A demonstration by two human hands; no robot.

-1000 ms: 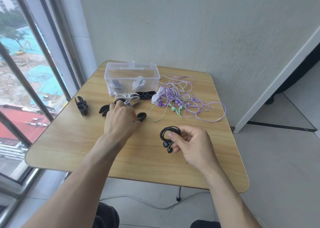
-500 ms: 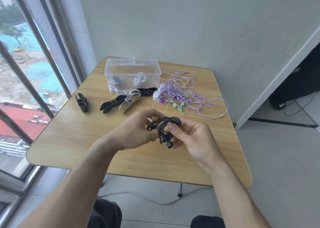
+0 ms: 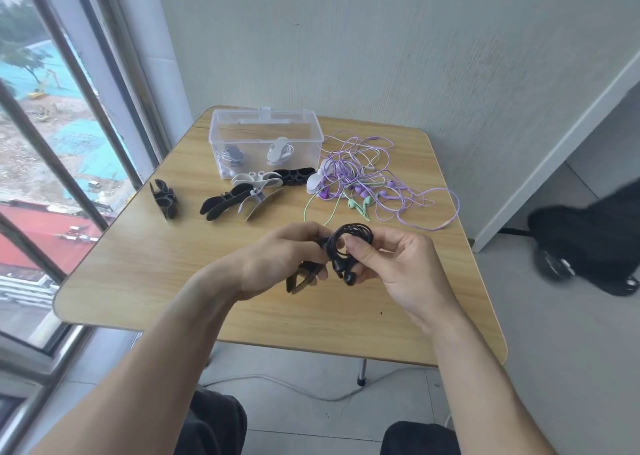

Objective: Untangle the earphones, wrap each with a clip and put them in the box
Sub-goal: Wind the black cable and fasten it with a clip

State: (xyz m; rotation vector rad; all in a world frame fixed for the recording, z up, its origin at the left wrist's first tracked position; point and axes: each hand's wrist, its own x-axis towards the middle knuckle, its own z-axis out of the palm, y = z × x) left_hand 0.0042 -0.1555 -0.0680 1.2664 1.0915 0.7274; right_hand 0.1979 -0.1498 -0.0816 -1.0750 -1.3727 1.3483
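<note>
My right hand point(image 3: 394, 267) pinches a coiled black earphone point(image 3: 349, 247) above the wooden table point(image 3: 145, 267); its two buds hang below the coil. My left hand point(image 3: 284, 257) grips a black clip point(image 3: 299, 281) pressed against the coil's left side. The clear plastic box point(image 3: 265, 132) stands at the table's back with two clipped white earphones point(image 3: 278, 150) inside. A tangle of purple and green earphones point(image 3: 367, 184) lies to the right of the box.
Loose black and white clips point(image 3: 242, 198) lie in front of the box, and one more black clip point(image 3: 164, 200) sits near the left edge. A window frame runs along the left. A black bag point(image 3: 588, 240) rests on the floor at right.
My left hand left the clips by the box, carrying a black clip to the coiled earphone in my right hand. Both hands now meet at the coil.
</note>
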